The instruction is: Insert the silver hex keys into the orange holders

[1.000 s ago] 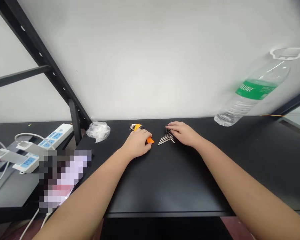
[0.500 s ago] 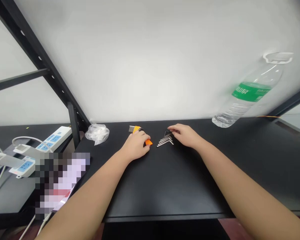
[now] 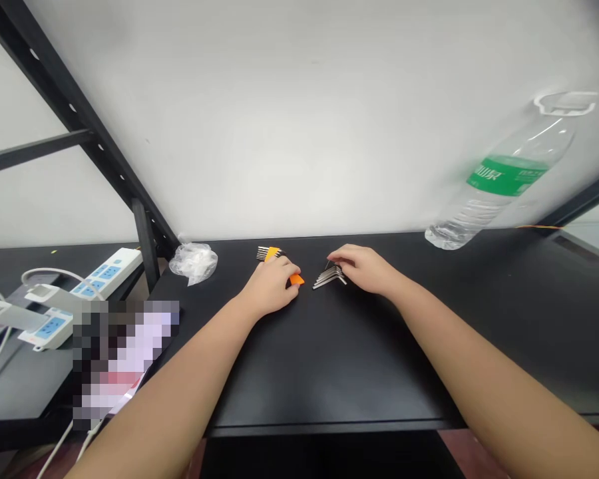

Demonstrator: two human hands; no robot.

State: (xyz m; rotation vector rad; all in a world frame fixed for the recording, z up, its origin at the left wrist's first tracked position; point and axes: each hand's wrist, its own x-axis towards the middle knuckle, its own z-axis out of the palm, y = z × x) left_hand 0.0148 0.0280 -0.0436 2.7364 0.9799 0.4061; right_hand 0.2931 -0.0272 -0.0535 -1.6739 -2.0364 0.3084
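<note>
My left hand (image 3: 271,285) is wrapped over an orange hex key holder (image 3: 296,279) on the black table. Several thin key ends stick out of the holder at its far left side; the middle of it is covered by my fingers. To the right lie several loose silver L-shaped hex keys (image 3: 330,275), bunched closely side by side. My right hand (image 3: 362,267) rests at their far right edge, thumb and index finger bent together on the smaller keys there. Its fingers partly hide those keys, and exactly how many it grips is not visible.
A crumpled clear plastic bag (image 3: 194,262) lies at the back left of the black table (image 3: 339,372). The large water bottle (image 3: 499,176) with a green label stands back right against the wall. Power strips (image 3: 112,269), cables and a blurred-out screen (image 3: 134,352) are at left.
The loose hex keys have come closer together, their spread narrowing. My right hand has shifted slightly left over them. My left hand stays on the orange holder.
</note>
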